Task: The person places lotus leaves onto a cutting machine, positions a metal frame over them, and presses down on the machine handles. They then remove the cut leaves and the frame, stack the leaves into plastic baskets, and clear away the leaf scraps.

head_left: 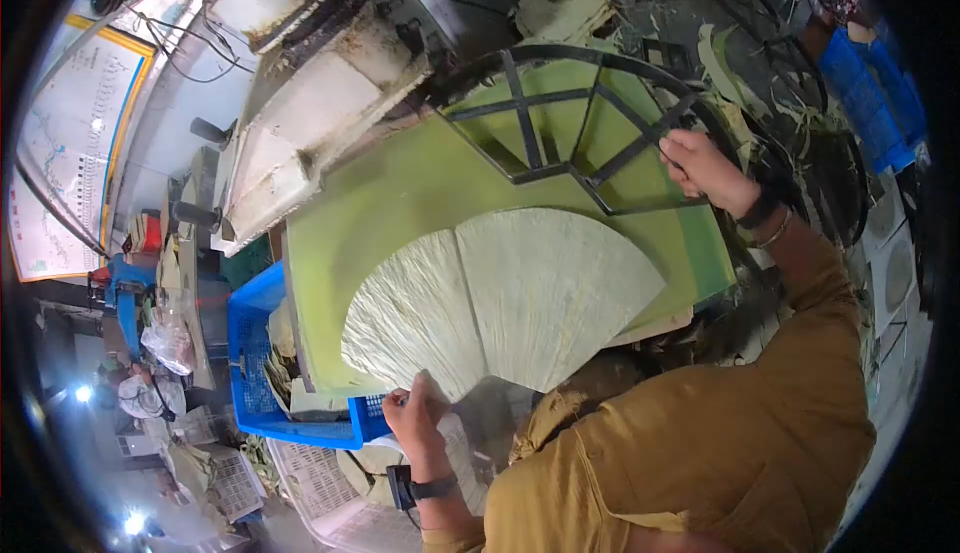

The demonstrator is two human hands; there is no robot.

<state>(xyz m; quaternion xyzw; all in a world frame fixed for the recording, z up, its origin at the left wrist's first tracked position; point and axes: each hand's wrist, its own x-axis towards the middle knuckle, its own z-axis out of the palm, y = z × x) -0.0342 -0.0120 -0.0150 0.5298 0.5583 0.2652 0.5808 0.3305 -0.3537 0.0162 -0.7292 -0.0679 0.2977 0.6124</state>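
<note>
A pale green, fan-shaped leaf piece (560, 293) with a dark centre seam lies on a green board (370, 198). My left hand (415, 423) is closed at its lower left edge, thumb on top and fingers curled at the rim. My right hand (705, 168) is wrapped round a bar of a black metal fan-shaped frame (527, 133). That frame rests over the far part of the board, just beyond the leaf piece, its spokes and curved outer rim pointing away from me.
A blue basket (300, 433) with leaf pieces stands left of the board, above a white basket (320, 498). A stained white machine (300, 153) rises at the far left. Leaf scraps (720, 63) lie at the far right, near another blue crate (880, 93).
</note>
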